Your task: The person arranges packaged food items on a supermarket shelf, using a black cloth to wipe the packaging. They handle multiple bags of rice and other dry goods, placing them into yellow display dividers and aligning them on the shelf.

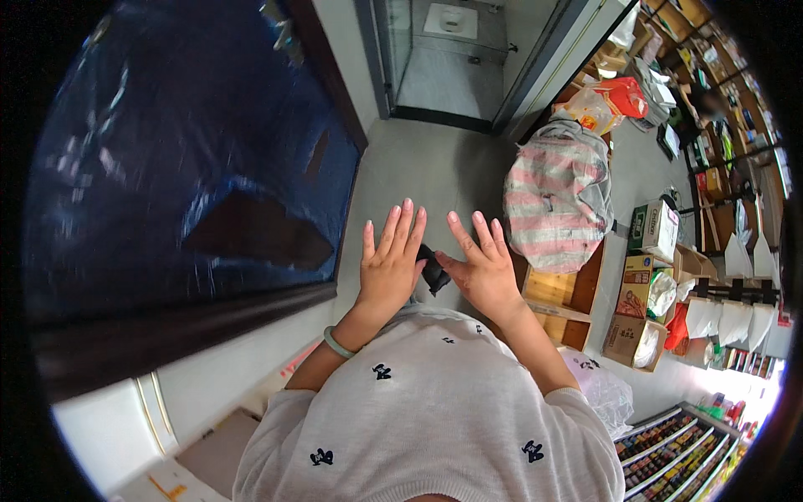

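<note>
My left hand (390, 262) is held out in front of my chest, palm down, with its fingers extended and a pale green bangle (339, 342) on the wrist. My right hand (483, 263) is level with it, its fingers spread. Neither hand holds anything that I can see. Between the two thumbs, below the hands, a black shoe (435, 273) shows against the grey floor (414, 169). The palms are hidden from view.
A dark door with torn blue film (251, 144) fills the left. Ahead, a doorway shows a squat toilet (452, 21). At right are a striped woven bag (552, 201) on a wooden shelf unit (595, 282), cardboard boxes (629, 342) and stocked shelves; a person is at the upper right.
</note>
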Motion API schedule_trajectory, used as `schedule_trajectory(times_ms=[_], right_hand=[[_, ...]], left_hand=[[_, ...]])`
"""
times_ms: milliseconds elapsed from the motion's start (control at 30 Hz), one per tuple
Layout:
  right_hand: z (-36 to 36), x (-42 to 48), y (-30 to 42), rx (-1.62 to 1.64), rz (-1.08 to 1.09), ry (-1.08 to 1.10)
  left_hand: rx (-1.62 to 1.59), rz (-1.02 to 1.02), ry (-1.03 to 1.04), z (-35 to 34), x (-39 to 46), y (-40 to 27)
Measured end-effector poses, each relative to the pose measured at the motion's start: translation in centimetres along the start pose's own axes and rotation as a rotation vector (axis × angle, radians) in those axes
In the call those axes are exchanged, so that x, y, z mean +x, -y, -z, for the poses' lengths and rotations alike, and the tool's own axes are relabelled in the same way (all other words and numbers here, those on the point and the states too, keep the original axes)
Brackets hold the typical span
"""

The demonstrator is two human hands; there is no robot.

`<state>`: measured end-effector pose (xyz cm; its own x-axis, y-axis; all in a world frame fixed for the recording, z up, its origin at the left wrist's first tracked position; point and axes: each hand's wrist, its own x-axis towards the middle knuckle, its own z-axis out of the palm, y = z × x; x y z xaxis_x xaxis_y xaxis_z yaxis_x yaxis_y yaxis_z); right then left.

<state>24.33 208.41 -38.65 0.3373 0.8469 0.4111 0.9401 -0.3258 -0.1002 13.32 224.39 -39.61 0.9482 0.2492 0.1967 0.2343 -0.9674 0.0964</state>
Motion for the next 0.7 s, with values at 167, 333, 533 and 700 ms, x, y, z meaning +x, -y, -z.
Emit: schedule_trajectory(times_ms=[167,333,533,700], right_hand=[[-1.8,8.2,-6.4,-0.022,-0.295,0.064],[-3.3,12.3,-14.2,-0.109,-0.630,0.016],[-7.3,16.1,-26.7,-0.197,-0.845,0.039],[-12.5,18.1,-39.2,-0.146,-0.688,0.087]], left_hand=[[-0.087,-0.132,0.111,-2.8,12.4,7.6],[0.029,-0.375,0.523,-8.0,24.7,13.8],[-0.997,-0.760,0.822,-1.3,43.5,9.8],[-1.124,-1.293,0.233,8.7,55.8,2.2]])
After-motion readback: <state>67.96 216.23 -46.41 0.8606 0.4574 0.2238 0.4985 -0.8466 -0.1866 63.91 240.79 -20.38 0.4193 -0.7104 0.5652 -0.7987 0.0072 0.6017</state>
